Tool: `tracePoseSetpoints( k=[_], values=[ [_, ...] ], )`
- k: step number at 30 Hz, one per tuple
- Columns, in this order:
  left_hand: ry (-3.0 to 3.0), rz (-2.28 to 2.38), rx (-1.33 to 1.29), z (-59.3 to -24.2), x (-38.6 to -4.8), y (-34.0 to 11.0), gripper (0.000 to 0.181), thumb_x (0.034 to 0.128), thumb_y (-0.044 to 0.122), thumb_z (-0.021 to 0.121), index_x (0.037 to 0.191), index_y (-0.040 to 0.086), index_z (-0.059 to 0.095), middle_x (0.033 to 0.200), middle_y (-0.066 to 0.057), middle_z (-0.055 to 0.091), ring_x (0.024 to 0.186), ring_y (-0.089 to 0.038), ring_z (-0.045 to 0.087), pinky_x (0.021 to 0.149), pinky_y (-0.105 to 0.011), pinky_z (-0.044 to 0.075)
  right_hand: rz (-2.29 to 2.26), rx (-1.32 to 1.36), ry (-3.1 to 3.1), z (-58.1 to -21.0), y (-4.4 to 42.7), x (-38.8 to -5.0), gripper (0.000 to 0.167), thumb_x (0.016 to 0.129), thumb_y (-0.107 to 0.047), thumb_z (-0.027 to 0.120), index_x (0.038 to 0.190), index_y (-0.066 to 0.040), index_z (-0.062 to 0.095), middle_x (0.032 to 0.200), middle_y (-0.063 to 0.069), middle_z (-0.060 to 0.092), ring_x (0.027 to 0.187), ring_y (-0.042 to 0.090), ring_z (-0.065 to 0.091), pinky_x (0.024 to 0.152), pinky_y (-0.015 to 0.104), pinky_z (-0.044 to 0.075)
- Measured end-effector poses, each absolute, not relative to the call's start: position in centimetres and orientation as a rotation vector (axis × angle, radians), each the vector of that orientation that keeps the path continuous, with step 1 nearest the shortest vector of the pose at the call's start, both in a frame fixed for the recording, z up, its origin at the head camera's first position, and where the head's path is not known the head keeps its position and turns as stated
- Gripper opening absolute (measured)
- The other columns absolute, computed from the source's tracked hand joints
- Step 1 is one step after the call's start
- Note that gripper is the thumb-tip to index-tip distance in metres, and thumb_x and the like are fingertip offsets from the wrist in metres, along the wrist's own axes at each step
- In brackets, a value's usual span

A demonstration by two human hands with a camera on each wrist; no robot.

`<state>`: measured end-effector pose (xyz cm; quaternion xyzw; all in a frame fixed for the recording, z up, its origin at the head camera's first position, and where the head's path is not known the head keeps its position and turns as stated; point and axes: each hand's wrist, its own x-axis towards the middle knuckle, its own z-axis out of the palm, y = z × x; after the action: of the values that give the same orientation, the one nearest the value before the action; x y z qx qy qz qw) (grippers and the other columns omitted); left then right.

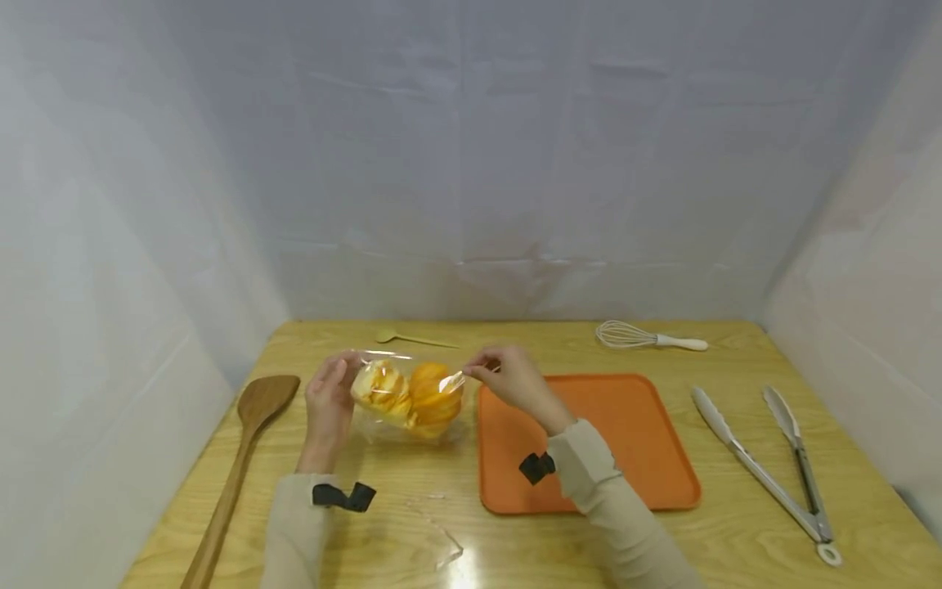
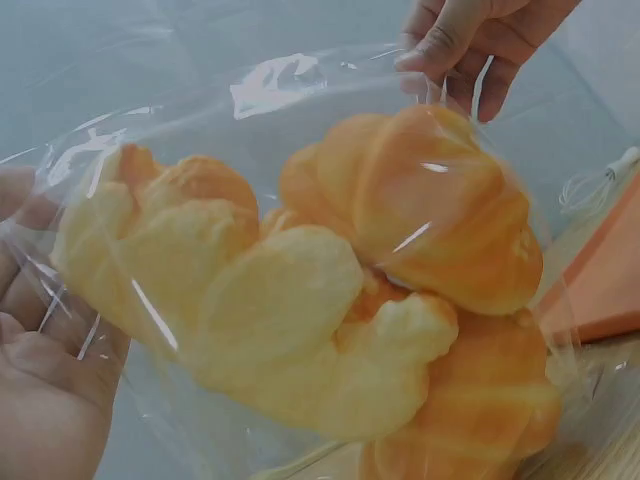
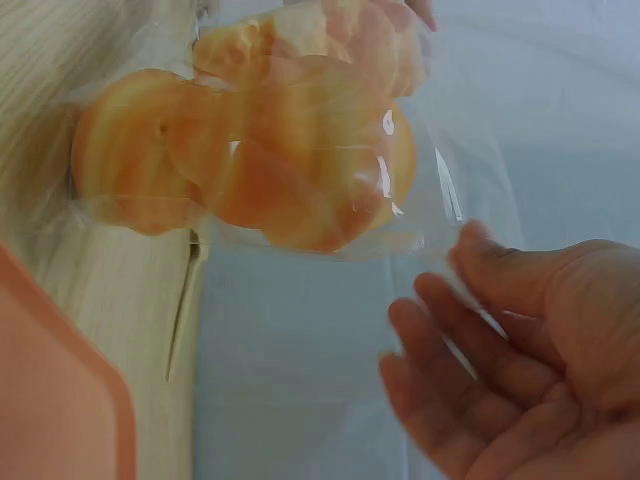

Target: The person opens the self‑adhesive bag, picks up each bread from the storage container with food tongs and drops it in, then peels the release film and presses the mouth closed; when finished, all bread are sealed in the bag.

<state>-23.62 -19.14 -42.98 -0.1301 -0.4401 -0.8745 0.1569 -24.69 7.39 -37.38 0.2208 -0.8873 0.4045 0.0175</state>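
Note:
A clear plastic bag (image 1: 377, 429) of bread hangs tilted between both hands above the table. Through its film show an orange-brown ridged roll (image 1: 436, 394) and a paler yellow, lumpy piece of bread (image 2: 250, 310); another orange piece (image 2: 470, 400) lies low in the left wrist view. The left hand (image 1: 331, 401) holds the bag's left edge, with part of its fingers behind the film. At the upper right corner, the right hand (image 1: 511, 376) pinches the film between thumb and fingertips; its other fingers are loosely bent in the right wrist view.
Beneath the right forearm lies an orange tray (image 1: 633, 442). To its right are open metal tongs (image 1: 773, 483), and a whisk (image 1: 648, 336) lies behind. A wooden spatula (image 1: 250, 433) is at the left, a small spoon (image 1: 412, 339) at the back. Something transparent (image 1: 450, 550) lies in front.

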Motion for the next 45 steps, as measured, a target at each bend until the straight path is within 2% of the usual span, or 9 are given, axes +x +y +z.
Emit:
tracePoseSetpoints(
  k=[8, 14, 21, 26, 29, 35, 39, 42, 45],
  values=[
    [-1.321, -2.432, -0.370, -43.0, -23.2, -19.8, 0.024, 0.0994, 0.007, 0.054, 0.095, 0.014, 0.077, 0.090, 0.006, 0.074, 0.080, -0.004, 0.066, 0.072, -0.015, 0.054, 1.433, 0.696, -2.518, -38.4, 7.3, -24.6, 0.014, 0.095, -0.011, 0.062, 0.101, -0.004, 0.073, 0.094, 0.010, 0.074, 0.084, 0.021, 0.070, 0.071, 0.024, 0.057],
    [-1.468, -2.433, -0.348, -42.7, -23.1, -20.0, 0.029, 0.1030, 0.012, 0.048, 0.096, 0.016, 0.076, 0.087, 0.006, 0.077, 0.081, -0.004, 0.071, 0.078, -0.016, 0.056, 1.694, 0.649, -2.391, -39.0, 7.3, -24.5, 0.016, 0.094, -0.008, 0.063, 0.101, 0.003, 0.070, 0.092, 0.018, 0.071, 0.077, 0.025, 0.072, 0.072, 0.030, 0.061],
    [-1.697, -2.373, 0.063, -42.4, -23.6, -19.7, 0.030, 0.1011, 0.018, 0.054, 0.082, 0.027, 0.075, 0.075, 0.015, 0.072, 0.059, 0.003, 0.058, 0.050, -0.011, 0.039, 1.921, 0.465, -2.421, -40.7, 6.9, -24.8, 0.018, 0.098, -0.009, 0.058, 0.106, 0.005, 0.065, 0.099, 0.021, 0.066, 0.069, 0.018, 0.070, 0.072, 0.043, 0.061],
    [-1.933, -2.415, 0.286, -43.2, -24.1, -20.3, 0.030, 0.1017, 0.025, 0.053, 0.079, 0.034, 0.071, 0.074, 0.019, 0.071, 0.059, 0.005, 0.059, 0.052, -0.010, 0.044, 1.982, 0.383, -2.523, -42.6, 6.7, -25.1, 0.020, 0.099, -0.010, 0.057, 0.107, 0.007, 0.064, 0.095, 0.023, 0.068, 0.066, 0.015, 0.069, 0.073, 0.048, 0.060],
    [-2.091, -2.412, 0.333, -44.7, -24.4, -20.9, 0.030, 0.1023, 0.030, 0.051, 0.079, 0.035, 0.069, 0.073, 0.022, 0.068, 0.051, 0.003, 0.045, 0.050, -0.012, 0.039, 1.991, 0.357, -2.575, -44.0, 6.6, -25.2, 0.020, 0.098, -0.008, 0.057, 0.106, 0.009, 0.064, 0.089, 0.023, 0.068, 0.062, 0.013, 0.067, 0.069, 0.042, 0.061],
    [-2.174, -2.467, 0.381, -47.0, -24.7, -21.8, 0.029, 0.1047, 0.028, 0.045, 0.083, 0.024, 0.064, 0.066, 0.016, 0.057, 0.055, 0.001, 0.046, 0.053, -0.015, 0.041, 1.962, 0.273, -2.655, -46.6, 6.1, -25.7, 0.017, 0.097, -0.003, 0.056, 0.104, 0.011, 0.063, 0.088, 0.021, 0.070, 0.060, 0.007, 0.062, 0.061, 0.026, 0.059],
    [-2.255, -2.446, 0.366, -47.9, -24.7, -21.9, 0.032, 0.1056, 0.028, 0.041, 0.115, 0.005, 0.061, 0.074, 0.014, 0.063, 0.065, 0.001, 0.057, 0.060, -0.016, 0.051, 1.991, 0.227, -2.647, -47.6, 5.9, -25.9, 0.018, 0.096, 0.000, 0.057, 0.107, 0.013, 0.062, 0.090, 0.025, 0.070, 0.063, 0.009, 0.064, 0.062, 0.025, 0.060],
    [-2.313, -2.410, 0.365, -48.2, -24.8, -21.9, 0.039, 0.1062, 0.026, 0.039, 0.126, -0.005, 0.052, 0.071, 0.012, 0.058, 0.066, 0.001, 0.056, 0.061, -0.016, 0.050, 1.994, 0.196, -2.641, -48.0, 6.0, -26.0, 0.026, 0.096, 0.000, 0.057, 0.117, 0.014, 0.059, 0.094, 0.027, 0.070, 0.066, 0.013, 0.068, 0.063, 0.026, 0.060],
    [-2.339, -2.372, 0.385, -48.3, -24.8, -21.8, 0.037, 0.1059, 0.021, 0.038, 0.125, -0.008, 0.050, 0.073, 0.009, 0.054, 0.065, 0.001, 0.051, 0.061, -0.015, 0.048, 1.997, 0.167, -2.637, -48.1, 6.4, -26.0, 0.034, 0.096, 0.001, 0.057, 0.127, 0.014, 0.054, 0.097, 0.028, 0.069, 0.069, 0.019, 0.071, 0.065, 0.027, 0.061]
  ],
)
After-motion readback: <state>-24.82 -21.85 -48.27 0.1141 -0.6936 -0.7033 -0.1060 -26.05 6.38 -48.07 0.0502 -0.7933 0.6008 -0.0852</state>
